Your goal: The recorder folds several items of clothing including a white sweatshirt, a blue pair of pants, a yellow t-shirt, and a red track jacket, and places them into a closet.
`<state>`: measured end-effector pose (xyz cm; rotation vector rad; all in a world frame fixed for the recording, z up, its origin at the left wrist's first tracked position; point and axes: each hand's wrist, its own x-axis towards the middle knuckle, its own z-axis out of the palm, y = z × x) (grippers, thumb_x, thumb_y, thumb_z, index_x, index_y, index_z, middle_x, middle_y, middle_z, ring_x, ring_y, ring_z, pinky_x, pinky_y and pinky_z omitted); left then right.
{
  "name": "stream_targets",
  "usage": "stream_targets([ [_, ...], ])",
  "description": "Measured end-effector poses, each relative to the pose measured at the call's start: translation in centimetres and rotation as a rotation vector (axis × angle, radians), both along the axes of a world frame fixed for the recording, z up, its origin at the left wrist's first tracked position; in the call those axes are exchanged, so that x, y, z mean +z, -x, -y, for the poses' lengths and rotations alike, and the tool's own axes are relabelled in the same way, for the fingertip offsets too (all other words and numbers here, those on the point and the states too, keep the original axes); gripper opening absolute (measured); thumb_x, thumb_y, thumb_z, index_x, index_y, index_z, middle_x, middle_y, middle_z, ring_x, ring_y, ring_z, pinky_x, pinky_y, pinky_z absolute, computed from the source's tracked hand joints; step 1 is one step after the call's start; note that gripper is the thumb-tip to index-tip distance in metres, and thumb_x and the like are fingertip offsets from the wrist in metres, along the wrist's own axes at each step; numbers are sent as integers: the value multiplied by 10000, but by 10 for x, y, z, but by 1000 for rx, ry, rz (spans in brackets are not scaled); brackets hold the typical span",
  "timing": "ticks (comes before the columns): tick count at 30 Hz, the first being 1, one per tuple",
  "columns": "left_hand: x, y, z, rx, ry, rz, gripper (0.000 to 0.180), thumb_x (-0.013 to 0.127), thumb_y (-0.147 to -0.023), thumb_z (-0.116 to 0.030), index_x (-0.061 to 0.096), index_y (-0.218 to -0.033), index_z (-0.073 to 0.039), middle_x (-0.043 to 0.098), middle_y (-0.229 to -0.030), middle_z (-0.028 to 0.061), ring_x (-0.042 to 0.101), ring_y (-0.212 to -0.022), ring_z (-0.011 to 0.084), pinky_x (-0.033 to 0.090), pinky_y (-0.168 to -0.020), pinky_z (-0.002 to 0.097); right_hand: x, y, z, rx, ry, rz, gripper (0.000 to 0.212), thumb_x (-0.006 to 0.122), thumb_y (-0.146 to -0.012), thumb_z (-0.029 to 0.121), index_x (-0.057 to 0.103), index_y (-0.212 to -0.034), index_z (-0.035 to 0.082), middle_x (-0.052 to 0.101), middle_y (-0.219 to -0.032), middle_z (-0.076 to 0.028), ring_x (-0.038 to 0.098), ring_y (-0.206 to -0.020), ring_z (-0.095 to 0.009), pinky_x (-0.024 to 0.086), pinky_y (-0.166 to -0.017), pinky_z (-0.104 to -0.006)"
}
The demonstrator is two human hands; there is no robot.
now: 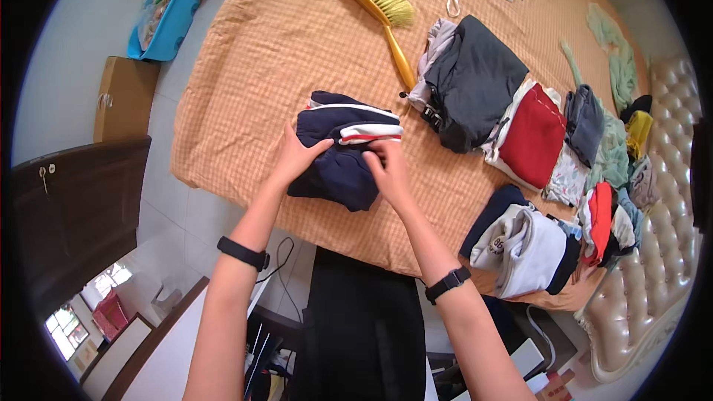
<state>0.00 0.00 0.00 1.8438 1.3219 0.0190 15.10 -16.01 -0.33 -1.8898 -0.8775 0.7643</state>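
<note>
A folded navy garment (338, 171) with white and red striped trim lies near the front edge of the bed. At its left side, my left hand (301, 152) holds it, thumb stretched across the top and the other fingers partly hidden along the edge. My right hand (390, 171) has its fingers curled at the right end of the white and red trim (371, 132). The cloth forms a thick, layered bundle between both hands.
The bed (245, 89) has an orange checked sheet. A yellow-handled bed brush (382, 7) lies beyond the bundle. To the right are a dark grey garment (479, 74), a red folded garment (533, 137), a light grey pile (527, 245) and a tufted headboard (668, 200).
</note>
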Motion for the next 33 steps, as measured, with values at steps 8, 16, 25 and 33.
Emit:
stream_targets([
  [8, -9, -11, -2, -45, 267, 317, 748, 711, -667, -369, 414, -1208, 54, 533, -1143, 202, 520, -1067, 263, 410, -886, 339, -38, -6, 12, -277, 69, -755, 674, 675, -748, 357, 399, -1243, -8, 519, -1155, -104, 518, -1006, -180, 401, -871, -273],
  [16, 102, 1, 35, 173, 523, 470, 632, 662, -739, -286, 414, -1239, 11, 515, -1178, 116, 504, -1054, 185, 396, -899, 295, 69, -45, 10, -102, 65, -1116, 633, 668, -748, 362, 434, -1210, -1, 538, -1110, -87, 523, -978, -162, 413, -856, -275],
  [25, 155, 2, 114, 179, 609, 533, 735, 677, -730, -278, 312, -1303, 3, 412, -1280, 114, 401, -1170, 207, 335, -970, 303, 132, -57, 48, 68, 116, -612, 506, 689, -705, 185, 493, -1129, -11, 565, -1052, -88, 535, -931, -154, 432, -820, -280],
  [33, 121, -9, 161, 153, 688, 467, 657, 668, -717, -210, 381, -1265, 11, 492, -1204, 102, 481, -1078, 188, 382, -917, 291, 124, -79, 139, 83, 364, -904, 720, 649, -749, 443, 358, -1250, 14, 517, -1109, -99, 529, -944, -177, 472, -740, -318],
])
